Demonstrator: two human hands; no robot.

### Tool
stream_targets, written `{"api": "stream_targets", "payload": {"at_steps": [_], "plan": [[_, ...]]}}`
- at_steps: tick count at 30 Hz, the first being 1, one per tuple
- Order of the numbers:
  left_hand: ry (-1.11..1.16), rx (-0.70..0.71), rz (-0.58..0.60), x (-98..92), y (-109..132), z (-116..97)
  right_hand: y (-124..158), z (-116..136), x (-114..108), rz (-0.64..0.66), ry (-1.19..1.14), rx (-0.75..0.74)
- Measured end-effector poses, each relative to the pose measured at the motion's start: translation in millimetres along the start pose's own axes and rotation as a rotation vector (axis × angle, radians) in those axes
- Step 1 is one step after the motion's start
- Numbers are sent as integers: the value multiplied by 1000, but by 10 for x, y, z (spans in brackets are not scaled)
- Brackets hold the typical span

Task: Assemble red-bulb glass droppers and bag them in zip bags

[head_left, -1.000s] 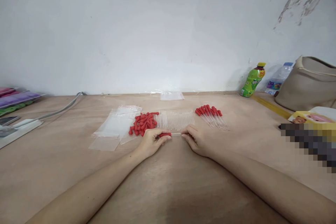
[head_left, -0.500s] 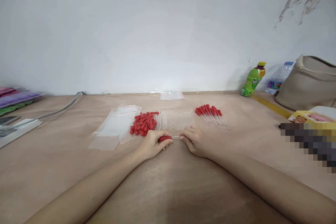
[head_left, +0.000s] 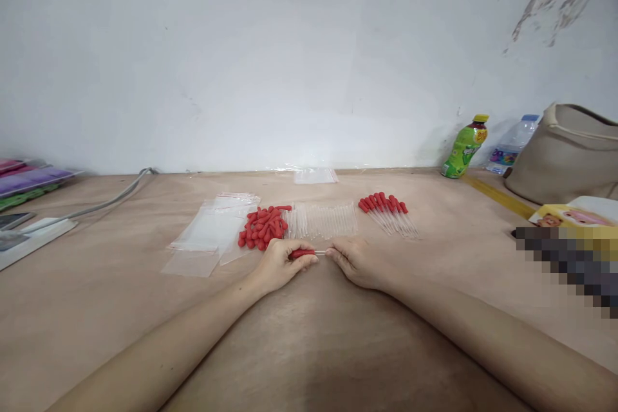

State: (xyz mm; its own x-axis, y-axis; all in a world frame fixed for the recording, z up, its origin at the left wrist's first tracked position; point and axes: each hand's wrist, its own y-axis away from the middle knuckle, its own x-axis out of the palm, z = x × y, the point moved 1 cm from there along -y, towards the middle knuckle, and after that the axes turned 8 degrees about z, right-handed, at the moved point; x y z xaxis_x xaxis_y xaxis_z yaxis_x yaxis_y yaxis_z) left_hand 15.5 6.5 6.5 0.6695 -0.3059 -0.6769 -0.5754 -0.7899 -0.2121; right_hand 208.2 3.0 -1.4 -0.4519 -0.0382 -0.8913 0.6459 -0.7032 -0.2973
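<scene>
My left hand [head_left: 276, 266] is closed around a red rubber dropper bulb [head_left: 302, 253], its open end pointing right. My right hand [head_left: 356, 262] pinches a thin clear dropper tube [head_left: 320, 252], whose left end meets the mouth of the bulb; how deep it sits inside is hidden. Just beyond my left hand lies a heap of loose red bulbs [head_left: 263, 226]. A row of clear tubes [head_left: 333, 221] lies side by side behind both hands. To the right, several droppers with red bulbs on their tubes [head_left: 386, 206] lie in a slanted row.
Clear plastic bags [head_left: 200, 228] lie left of the bulbs, and another bag [head_left: 316, 176] rests by the wall. A green drink bottle [head_left: 464, 149], a water bottle [head_left: 512, 145] and a beige bag [head_left: 562, 154] stand at right. A grey cable [head_left: 113, 199] runs across the left.
My right hand has shifted slightly left, toward the bulb, and less of the tube shows between the hands. My left hand keeps its grip on the bulb.
</scene>
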Motion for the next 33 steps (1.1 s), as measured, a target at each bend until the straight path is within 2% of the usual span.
{"api": "stream_targets", "payload": {"at_steps": [3, 8, 16, 21, 27, 33], "plan": [[-40, 5, -46, -37, 11, 15, 38, -22, -36, -14, -54, -14], [81, -8, 39, -16, 10, 28, 40, -44, -13, -107, 8, -101], [195, -50, 87, 20, -7, 45, -11, -38, 47, -210, 107, -216], [150, -38, 92, 10, -10, 26, -28, -51, 69, -189, 123, -219], [-13, -12, 73, -25, -1, -41, -32, -68, 53, -134, 171, -199], [71, -18, 109, -7, -3, -51, -30, -27, 35, -87, 176, -158]]}}
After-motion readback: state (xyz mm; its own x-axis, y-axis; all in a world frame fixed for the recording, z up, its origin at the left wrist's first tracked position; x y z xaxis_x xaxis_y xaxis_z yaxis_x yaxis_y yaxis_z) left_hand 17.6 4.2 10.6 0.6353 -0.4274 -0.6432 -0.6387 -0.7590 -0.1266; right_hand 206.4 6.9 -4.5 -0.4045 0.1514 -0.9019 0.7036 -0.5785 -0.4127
